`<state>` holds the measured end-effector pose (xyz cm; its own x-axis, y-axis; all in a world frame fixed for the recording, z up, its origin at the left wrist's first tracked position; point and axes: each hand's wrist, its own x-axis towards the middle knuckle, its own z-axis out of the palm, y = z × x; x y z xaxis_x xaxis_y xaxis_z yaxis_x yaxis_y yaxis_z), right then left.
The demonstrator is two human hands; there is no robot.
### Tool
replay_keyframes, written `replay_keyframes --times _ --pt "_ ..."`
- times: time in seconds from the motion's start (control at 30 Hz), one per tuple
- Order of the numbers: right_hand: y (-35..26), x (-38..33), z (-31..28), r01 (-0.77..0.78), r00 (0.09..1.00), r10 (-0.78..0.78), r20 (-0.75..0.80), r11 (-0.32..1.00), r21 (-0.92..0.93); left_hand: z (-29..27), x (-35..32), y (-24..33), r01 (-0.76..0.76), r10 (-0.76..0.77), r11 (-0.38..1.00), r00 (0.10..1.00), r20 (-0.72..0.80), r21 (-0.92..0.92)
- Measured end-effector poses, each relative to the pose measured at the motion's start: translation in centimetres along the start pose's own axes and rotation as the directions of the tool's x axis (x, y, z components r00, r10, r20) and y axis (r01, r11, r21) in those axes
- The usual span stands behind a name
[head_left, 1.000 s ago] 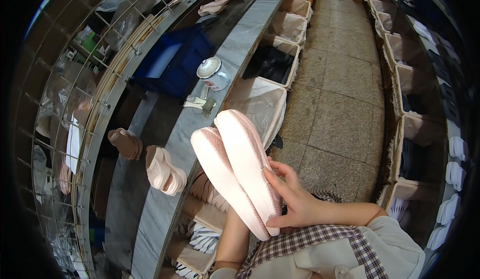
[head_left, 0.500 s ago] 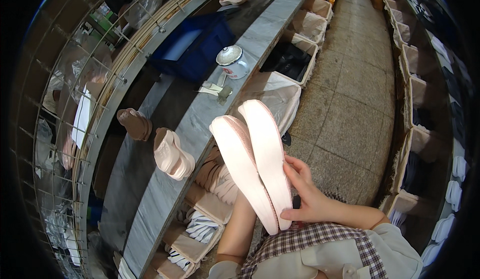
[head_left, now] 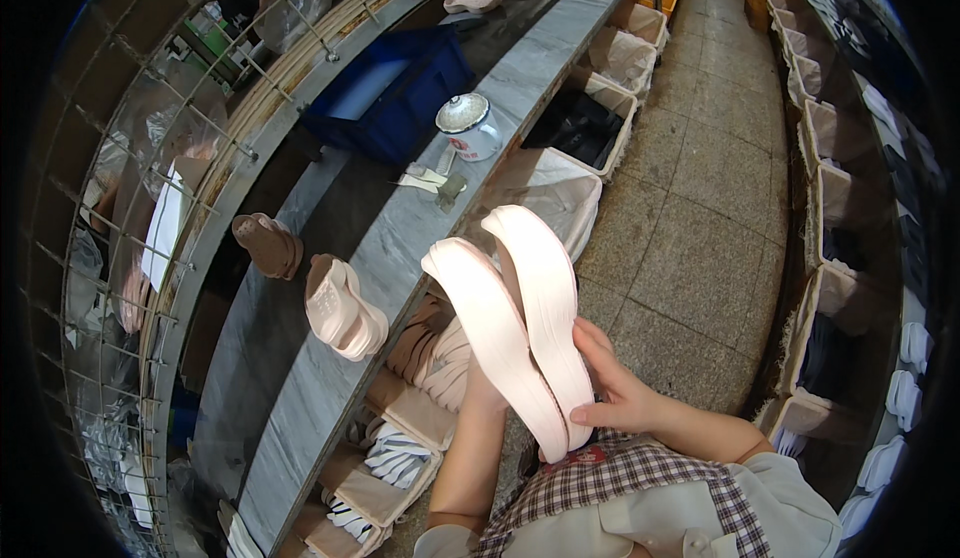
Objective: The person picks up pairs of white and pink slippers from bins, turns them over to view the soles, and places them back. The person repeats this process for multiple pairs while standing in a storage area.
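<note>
Smooth pink soles (head_left: 520, 318) lifted higher, right hand (head_left: 610, 388) apparently gripping.

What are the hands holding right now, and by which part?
Two pale pink soles, held together. The right hand grips their near ends, thumb on the face of one. The left hand is mostly hidden behind them, so its hold cannot be told.

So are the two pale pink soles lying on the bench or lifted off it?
Lifted: both soles are held together, above the bench edge, with the right hand gripping their lower ends.
</note>
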<state>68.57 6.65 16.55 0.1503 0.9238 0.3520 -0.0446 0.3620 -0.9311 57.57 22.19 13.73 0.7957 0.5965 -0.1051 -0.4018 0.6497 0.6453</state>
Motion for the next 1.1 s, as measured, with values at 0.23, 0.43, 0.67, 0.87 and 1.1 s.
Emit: replay_keyframes --times 0.23,0.43,0.67,0.87,1.1 --pt "-0.4 0.3 -0.2 -0.078 0.997 0.078 -0.009 0.996 0.031 2.1 -0.4 0.5 0.008 -0.008 1.000 0.999 0.034 0.014" --pt "0.0 0.5 -0.1 -0.213 0.971 0.226 -0.081 0.966 0.145 3.1 -0.5 0.7 0.044 -0.044 0.999 0.999 0.018 0.023" --pt "-0.9 1.5 0.2 -0.348 0.858 0.508 -0.077 0.684 0.641 2.2 -0.4 0.0 0.185 -0.186 0.982 0.982 -0.037 -0.022" --pt "-1.3 2.3 0.1 -0.438 0.762 0.645 -0.065 0.587 0.681 1.5 -0.4 -0.3 0.279 -0.276 0.960 0.956 -0.100 0.014" --pt "-0.8 2.3 0.1 -0.451 0.739 0.672 -0.047 0.545 0.707 0.2 -0.2 -0.8 0.351 -0.359 0.927 0.932 -0.045 -0.131"
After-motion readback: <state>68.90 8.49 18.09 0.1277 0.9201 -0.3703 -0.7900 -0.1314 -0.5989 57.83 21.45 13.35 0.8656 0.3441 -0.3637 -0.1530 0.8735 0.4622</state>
